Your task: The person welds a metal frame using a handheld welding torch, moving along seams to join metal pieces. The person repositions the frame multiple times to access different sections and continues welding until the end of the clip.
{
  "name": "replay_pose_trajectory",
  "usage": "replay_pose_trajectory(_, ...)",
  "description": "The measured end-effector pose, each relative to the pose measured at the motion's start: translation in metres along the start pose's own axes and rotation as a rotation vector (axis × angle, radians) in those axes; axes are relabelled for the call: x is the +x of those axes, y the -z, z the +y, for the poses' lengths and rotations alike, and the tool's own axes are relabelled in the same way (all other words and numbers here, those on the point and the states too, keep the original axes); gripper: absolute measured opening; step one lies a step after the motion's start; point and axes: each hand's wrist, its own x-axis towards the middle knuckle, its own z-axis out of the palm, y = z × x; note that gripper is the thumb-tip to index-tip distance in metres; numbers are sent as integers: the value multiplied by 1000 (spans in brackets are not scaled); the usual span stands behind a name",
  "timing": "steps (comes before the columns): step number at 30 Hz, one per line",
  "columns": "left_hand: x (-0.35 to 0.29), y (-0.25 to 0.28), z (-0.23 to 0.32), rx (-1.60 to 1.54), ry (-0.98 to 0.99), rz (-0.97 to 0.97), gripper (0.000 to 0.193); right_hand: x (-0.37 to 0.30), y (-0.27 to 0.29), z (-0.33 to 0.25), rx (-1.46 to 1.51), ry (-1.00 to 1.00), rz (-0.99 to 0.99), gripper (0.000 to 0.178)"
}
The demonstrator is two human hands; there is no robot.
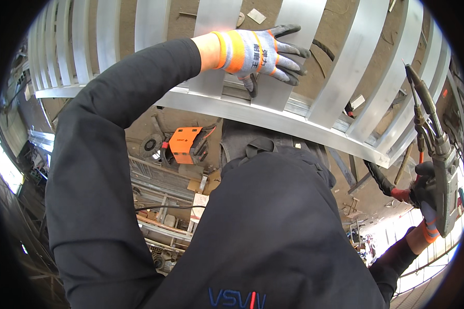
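In a grey and orange work glove with dark fingertips, my left hand lies open across a flat silver metal slat, fingers spread and pointing right. That slat is one of several set side by side along a long metal rail, which runs across in front of my body. Out at the right, my right hand, gloved too, is closed around the grip of a welding gun. The gun points up and away, its thin nozzle near the slats at the far right. Its body hides part of my right fingers.
Below the rail at left, an orange box-shaped machine sits on the ground beside a round reel. Metal lengths are piled nearer to me. A thick black cable with a red end hangs beside my right hand.
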Motion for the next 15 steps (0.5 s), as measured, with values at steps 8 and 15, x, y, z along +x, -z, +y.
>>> replay_pose_trajectory(8,-11,-21,-24,150,186,401,59,-16,58,8,-95,-7,32,52)
replay_pose_trajectory(15,-19,-23,-42,138,177,335,47,61,21,-39,112,175,-281,66)
